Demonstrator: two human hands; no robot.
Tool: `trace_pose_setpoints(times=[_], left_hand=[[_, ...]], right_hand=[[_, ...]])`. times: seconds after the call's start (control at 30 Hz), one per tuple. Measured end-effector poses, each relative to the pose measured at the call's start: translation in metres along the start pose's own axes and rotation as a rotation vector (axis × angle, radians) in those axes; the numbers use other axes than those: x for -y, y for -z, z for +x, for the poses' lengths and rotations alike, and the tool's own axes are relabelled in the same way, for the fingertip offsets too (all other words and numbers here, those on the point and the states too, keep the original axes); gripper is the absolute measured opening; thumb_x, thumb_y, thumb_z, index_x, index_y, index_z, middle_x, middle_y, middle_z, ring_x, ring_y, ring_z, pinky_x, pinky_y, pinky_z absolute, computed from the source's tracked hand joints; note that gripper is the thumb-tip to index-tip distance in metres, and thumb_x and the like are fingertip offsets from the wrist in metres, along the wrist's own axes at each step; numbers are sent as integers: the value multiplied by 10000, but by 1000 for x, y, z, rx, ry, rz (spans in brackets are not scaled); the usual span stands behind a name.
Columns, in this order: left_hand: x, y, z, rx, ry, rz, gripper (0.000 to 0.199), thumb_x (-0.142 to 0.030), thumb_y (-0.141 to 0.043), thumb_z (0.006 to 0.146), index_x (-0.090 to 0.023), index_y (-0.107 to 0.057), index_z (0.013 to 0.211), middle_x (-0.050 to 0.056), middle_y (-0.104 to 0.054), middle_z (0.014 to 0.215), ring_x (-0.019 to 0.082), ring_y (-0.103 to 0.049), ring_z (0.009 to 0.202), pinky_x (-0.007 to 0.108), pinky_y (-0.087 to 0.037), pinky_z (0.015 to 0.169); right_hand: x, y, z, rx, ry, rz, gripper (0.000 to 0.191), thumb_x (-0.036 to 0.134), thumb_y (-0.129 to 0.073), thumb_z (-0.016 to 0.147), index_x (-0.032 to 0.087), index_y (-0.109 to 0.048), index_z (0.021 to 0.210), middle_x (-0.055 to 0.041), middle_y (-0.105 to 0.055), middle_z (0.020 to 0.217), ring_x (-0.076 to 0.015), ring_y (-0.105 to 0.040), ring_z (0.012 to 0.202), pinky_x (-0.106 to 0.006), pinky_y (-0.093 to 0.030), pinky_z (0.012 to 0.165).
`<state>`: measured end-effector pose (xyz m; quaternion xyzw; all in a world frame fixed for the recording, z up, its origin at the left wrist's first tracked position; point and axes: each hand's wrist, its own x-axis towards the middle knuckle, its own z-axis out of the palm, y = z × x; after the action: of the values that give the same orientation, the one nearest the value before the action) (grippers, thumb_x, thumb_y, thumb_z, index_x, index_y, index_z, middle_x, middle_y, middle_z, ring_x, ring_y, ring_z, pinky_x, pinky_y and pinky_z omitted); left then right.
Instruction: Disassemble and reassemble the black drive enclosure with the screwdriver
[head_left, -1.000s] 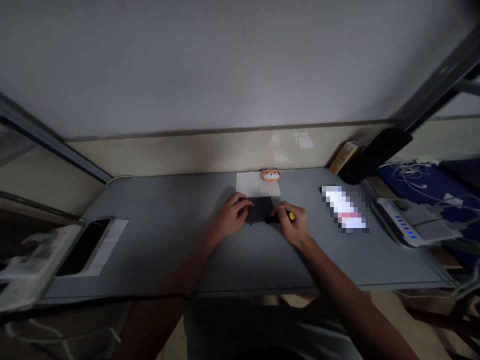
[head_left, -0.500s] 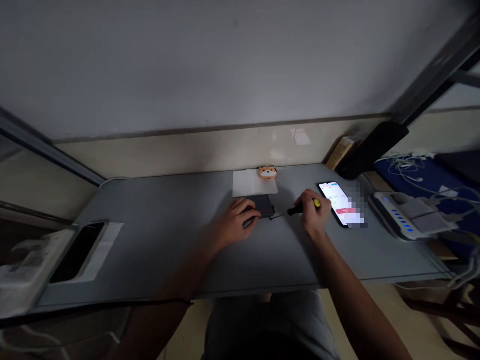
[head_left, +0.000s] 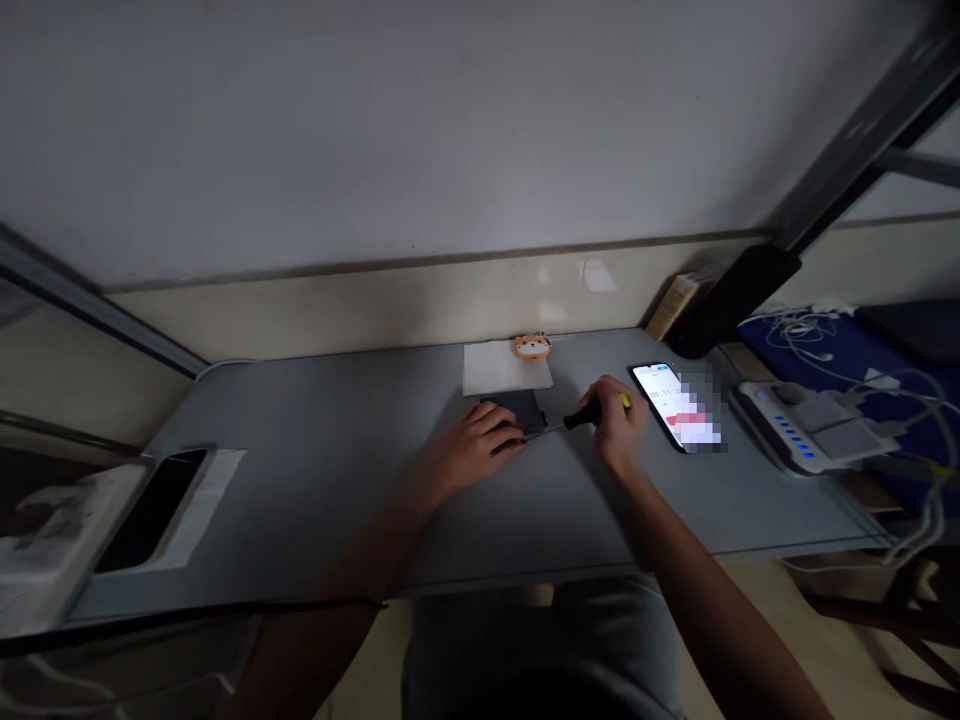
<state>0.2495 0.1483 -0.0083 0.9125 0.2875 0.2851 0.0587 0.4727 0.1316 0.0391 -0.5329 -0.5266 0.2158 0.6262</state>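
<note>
My left hand (head_left: 480, 445) rests over the near left part of a dark, flat, rectangular case (head_left: 520, 405) on the desk, its fingers bent against it and hiding much of that side. In my right hand (head_left: 621, 425) is a screwdriver (head_left: 581, 416) with a black and yellow handle, the fist wrapped round it. Its thin metal shaft points left, the tip by the case's near edge close to my left fingertips. Whether the tip touches the case, I cannot tell. Behind the case lies a white paper sheet (head_left: 495, 368), with an orange-and-white animal-face object (head_left: 532, 346) at its far right corner.
Right of my right hand lies a lit phone (head_left: 670, 405) showing a timer. Beyond it are a white power strip (head_left: 780, 430) with plugs and cables, and a black cylinder (head_left: 731, 300). A dark-screened phone (head_left: 154, 510) lies at the desk's left end.
The screwdriver and my right hand have moved left, bringing the tip nearer my left fingers. My left fingers lie flatter and lower along the case's near edge. The view has shifted slightly.
</note>
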Motion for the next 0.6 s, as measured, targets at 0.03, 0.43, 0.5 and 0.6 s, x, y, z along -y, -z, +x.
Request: trace_pose_setpoints(times=[0.03,0.43,0.5,0.6], left_hand=[[0,0,0,-9,-2,4,184,-318,-609,1039,-243,-775,1012,57,-721,978,207,-649,971,378,-543,925],[32,22,16,-123,125,69,197,-251,-561,1008,-224,-736,923,62,-699,924,208,-644,916,376,-551,876],[51,26,26,-24,156,82,175,-250,-587,974,-230,-735,883,59,-693,900,222,-647,935,387,-551,908],[76,26,39,8,180,79,168,-231,-609,931,-234,-726,811,52,-681,848,225,-650,906,382,-564,899]], right_hand=[[0,-1,1,-12,-16,10,477,500,-505,879,248,-559,477,-7,-519,488,-148,-423,481,-301,-320,480],[-19,-2,13,-245,-288,165,427,588,-528,790,242,-531,538,26,-448,472,-129,-423,446,-241,-316,400],[-23,-1,15,-259,-285,156,443,604,-506,808,242,-528,553,22,-460,490,-132,-440,460,-243,-341,410],[-28,-1,16,-243,-284,156,459,619,-485,825,241,-533,569,15,-479,509,-136,-459,469,-251,-346,413]])
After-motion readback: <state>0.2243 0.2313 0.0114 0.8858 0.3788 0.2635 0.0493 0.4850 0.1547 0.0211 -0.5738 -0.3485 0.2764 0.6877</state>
